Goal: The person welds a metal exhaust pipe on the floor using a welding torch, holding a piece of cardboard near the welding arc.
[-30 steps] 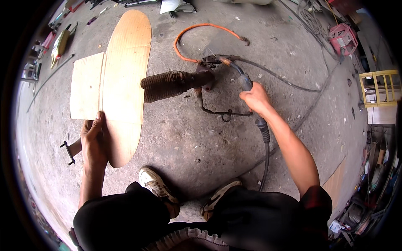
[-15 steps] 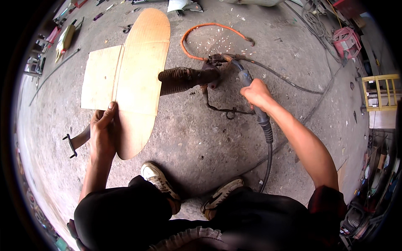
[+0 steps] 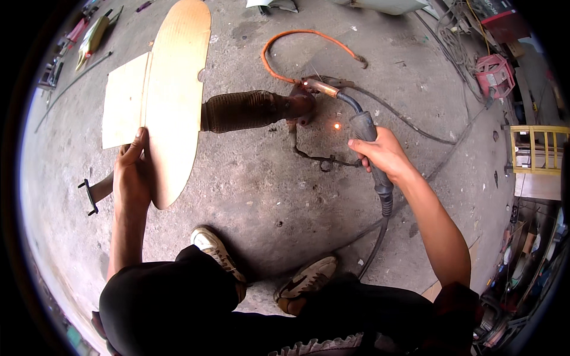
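Observation:
In my left hand (image 3: 133,172) is a flat piece of cardboard (image 3: 175,101), long and rounded at the ends, with a squarer flap on its left. My right hand (image 3: 380,153) grips a welding torch (image 3: 363,123) whose copper nozzle (image 3: 323,88) points at the flange end of a rusty exhaust pipe (image 3: 300,105). The torch tip glows next to the metal. A ribbed flexible section (image 3: 244,111) of the pipe runs left behind the cardboard, and the pipe's other flange (image 3: 90,196) shows beyond my left hand. One glowing spot (image 3: 337,126) lies on the concrete.
An orange cable (image 3: 309,32) curls behind the pipe end, and a dark cable (image 3: 409,132) trails right from there. The torch's hose (image 3: 375,249) runs down near my right shoe (image 3: 309,279). At right stand a pink crate-like frame (image 3: 494,76) and a yellow rack (image 3: 537,148).
The spray of sparks has stopped. The cardboard has shifted left, uncovering more of the ribbed pipe, and the torch's copper nozzle now shows plainly. The whole view has moved slightly.

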Tool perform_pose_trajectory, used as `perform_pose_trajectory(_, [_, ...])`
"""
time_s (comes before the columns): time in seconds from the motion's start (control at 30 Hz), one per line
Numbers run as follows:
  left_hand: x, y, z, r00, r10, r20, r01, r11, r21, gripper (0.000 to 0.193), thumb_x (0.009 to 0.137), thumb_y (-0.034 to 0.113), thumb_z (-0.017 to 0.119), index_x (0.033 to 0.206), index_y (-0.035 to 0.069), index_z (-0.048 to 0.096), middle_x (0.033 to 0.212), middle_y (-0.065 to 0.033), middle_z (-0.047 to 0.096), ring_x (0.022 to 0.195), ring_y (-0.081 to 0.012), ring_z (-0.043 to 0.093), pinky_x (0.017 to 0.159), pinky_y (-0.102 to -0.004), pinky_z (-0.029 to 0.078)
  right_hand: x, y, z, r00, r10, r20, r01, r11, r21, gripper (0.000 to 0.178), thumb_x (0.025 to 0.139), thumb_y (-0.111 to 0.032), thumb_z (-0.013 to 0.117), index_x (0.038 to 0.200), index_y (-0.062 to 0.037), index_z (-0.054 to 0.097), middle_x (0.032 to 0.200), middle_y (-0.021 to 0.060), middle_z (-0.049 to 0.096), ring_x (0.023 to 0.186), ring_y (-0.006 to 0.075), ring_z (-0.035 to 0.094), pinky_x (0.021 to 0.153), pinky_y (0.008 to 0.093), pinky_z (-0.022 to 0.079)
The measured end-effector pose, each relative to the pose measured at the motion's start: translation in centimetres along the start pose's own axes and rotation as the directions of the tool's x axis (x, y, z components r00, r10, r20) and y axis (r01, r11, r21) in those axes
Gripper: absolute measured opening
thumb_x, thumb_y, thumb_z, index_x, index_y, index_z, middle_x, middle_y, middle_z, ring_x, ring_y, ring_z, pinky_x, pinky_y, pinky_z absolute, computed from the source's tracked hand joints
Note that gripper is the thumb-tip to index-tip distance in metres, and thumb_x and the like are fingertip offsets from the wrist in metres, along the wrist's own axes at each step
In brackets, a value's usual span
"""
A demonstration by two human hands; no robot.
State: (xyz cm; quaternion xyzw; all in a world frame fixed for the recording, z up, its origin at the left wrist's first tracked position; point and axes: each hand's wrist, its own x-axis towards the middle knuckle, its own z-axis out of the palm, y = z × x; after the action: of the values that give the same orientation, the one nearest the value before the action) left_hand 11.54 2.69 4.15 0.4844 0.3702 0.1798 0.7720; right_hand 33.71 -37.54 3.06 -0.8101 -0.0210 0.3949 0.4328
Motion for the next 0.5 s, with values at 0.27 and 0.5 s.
perform_pose_trajectory(0.27, [2.4,6.3,-5.3,1.0,0.011,-0.001,-0.01,0.974,0.228,0.029,0.103,0.021,0.061,0.12,-0.002,0.065,0.106,-0.0083,0.067,0.097,-0.0145,0.064,0.089,-0.0283,0.05,-2.9,-0.4,1.9,0.993,-0.12,0.003,0.116,0.948,-0.295,0.034,0.086,-0.026,0.077,0.091,0.0036,0.06,0.069,0.0097,0.057,0.067,0.0194,0.058,0.067,0.0371,0.05])
perform_pose_trajectory(0.5, [3.2,6.2,-4.3,0.885,0.203,0.418,-0.459,0.234,0.857,0.031,0.105,0.02,0.058,0.124,-0.004,0.062,0.111,-0.0062,0.062,0.104,-0.0144,0.058,0.091,-0.0266,0.044,-2.0,-1.5,3.0,0.99,-0.141,0.013,0.139,0.946,-0.293,0.032,0.086,-0.024,0.076,0.093,0.0039,0.062,0.072,0.0128,0.062,0.067,0.0204,0.06,0.067,0.0377,0.05])
